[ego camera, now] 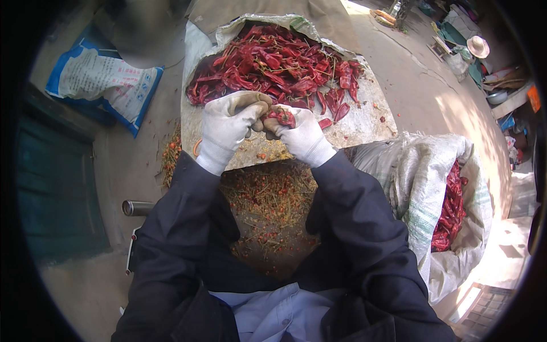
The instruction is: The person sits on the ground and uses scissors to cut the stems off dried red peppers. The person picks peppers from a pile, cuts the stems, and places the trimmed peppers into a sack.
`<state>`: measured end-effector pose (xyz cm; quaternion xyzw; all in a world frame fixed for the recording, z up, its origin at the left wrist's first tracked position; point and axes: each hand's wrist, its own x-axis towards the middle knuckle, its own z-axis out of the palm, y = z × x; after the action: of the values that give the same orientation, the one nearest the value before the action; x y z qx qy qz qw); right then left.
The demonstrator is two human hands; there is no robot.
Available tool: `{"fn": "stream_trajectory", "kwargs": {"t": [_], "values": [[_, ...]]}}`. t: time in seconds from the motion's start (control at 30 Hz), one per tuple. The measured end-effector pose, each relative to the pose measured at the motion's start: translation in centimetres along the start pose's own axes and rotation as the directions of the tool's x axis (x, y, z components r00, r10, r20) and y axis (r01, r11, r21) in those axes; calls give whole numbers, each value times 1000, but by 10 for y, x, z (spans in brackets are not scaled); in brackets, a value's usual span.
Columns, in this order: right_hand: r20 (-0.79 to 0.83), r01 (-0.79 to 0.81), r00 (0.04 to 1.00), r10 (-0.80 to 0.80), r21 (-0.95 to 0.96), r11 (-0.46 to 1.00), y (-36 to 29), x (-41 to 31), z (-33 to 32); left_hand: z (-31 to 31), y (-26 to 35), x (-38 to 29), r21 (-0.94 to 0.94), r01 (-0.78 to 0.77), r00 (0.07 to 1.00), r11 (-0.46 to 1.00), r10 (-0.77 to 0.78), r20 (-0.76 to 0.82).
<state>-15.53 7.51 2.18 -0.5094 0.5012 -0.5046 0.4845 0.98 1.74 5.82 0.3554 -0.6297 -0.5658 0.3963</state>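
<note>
Both my hands wear white gloves with brownish, stained fingertips and meet above the near part of a low, board-like surface point(380, 124). My right hand point(295, 130) is closed on a dried red chili pepper point(285, 117). Close against it, my left hand point(237, 122) has its thumb and fingers bent together at the pepper's left end; whether it pinches the stem is too small to tell. Just beyond the hands, a large heap of dried red chili peppers point(273, 64) spills from the mouth of a white woven sack point(198, 42). A few loose peppers point(335, 102) lie at the heap's right edge.
An upright woven sack point(427, 188) holding red peppers stands at my right. Stems and seeds point(273, 201) litter the ground between my legs. At left are a blue-and-white printed bag point(107, 81), a metal cylinder point(139, 208) and a green door point(60, 179). A straw hat point(477, 46) is far right.
</note>
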Motion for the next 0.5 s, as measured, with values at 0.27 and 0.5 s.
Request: {"fn": "stream_trajectory", "kwargs": {"t": [0.27,0.5], "values": [[2,30,1000,-29,-82,996,-5,-7,2,-6,-27,11,-469,182,983,864,-179,53],[-58,31,998,-26,93,995,-6,-4,-5,-30,-12,23,-269,294,951,917,-252,179]]}}
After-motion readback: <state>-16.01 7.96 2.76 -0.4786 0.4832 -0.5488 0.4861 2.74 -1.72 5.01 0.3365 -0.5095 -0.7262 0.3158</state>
